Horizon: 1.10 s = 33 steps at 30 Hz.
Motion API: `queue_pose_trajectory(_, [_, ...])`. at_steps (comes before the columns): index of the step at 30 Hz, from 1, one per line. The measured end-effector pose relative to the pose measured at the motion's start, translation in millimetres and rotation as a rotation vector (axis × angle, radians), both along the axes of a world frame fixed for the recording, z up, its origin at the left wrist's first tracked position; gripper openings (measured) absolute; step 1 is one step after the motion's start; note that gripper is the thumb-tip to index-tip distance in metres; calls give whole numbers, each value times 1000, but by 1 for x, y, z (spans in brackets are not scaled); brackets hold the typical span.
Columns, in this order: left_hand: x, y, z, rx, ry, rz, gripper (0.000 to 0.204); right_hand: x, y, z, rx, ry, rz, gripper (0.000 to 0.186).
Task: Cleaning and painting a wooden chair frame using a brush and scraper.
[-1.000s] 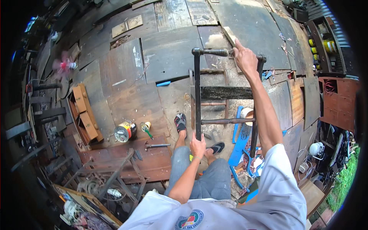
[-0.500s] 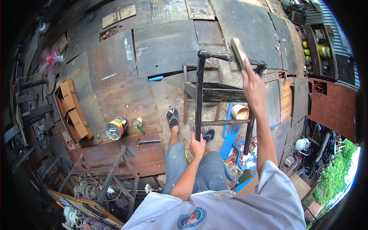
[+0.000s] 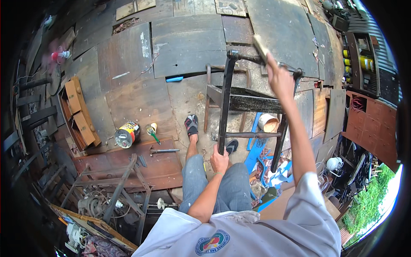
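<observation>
Brush (image 3: 260,43) pinched in right hand (image 3: 280,79), long axis pointing far-left, just above black metal frame (image 3: 227,92) top bar. Left hand (image 3: 219,160) fingers wrapped round frame's near leg, low. Paint can (image 3: 127,134) sits well left on floor.

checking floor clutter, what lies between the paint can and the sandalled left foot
In the head view, a small green-handled tool lies on the floor between the paint can and the left foot.
</observation>
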State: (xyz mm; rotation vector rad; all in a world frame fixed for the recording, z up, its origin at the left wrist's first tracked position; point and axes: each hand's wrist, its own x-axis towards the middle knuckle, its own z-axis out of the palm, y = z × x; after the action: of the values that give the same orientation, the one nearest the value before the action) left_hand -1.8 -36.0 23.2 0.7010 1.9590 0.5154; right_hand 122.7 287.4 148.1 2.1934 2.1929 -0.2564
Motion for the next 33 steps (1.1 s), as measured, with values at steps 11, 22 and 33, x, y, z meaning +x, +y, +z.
queue_pose_trajectory(11, [0, -6, 0, -13, 7, -33, 22, -35, 9, -26, 27, 164, -67, 42])
queue_pose_trajectory(22, [-2, 3, 4, -56, -21, -13, 24, -68, 7, -32, 53, 308, -144, 41])
queue_pose_trajectory(33, [-2, 4, -5, 22, 38, -41, 30, -60, 6, -46, 69, 186, -41, 40])
